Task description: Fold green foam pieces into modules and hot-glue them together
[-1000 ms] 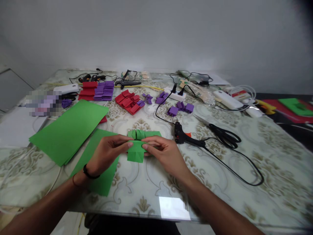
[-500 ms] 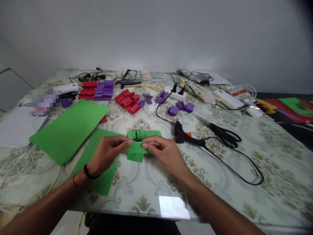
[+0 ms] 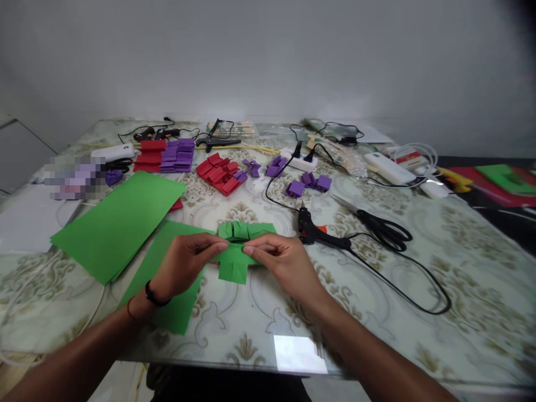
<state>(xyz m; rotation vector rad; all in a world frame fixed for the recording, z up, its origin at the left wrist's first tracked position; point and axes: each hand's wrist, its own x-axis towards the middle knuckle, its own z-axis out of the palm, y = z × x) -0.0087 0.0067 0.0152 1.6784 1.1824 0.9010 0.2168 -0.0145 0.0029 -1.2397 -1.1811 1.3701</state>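
Between my two hands is a folded green paper strip [image 3: 233,270], its lower flap hanging toward me. My left hand [image 3: 189,262] pinches its left upper edge between thumb and fingers. On the right edge, my right hand [image 3: 281,258] grips it the same way. Just beyond my fingertips lie more folded green paper pieces [image 3: 240,230]; part of them is hidden by my hands. A flat green sheet [image 3: 180,307] lies under my left wrist, and a stack of green sheets [image 3: 121,223] is farther left.
To the right lie a black glue gun [image 3: 314,231] with its cord and black-handled scissors [image 3: 379,226]. Folded red paper pieces [image 3: 220,173] and purple pieces [image 3: 295,188] are behind, near a white power strip [image 3: 304,162]. A white power bank [image 3: 389,169] sits at far right.
The lower flap of the green strip has swung slightly down and shows flatter toward me. Both hands keep their pinch, almost in the same place.
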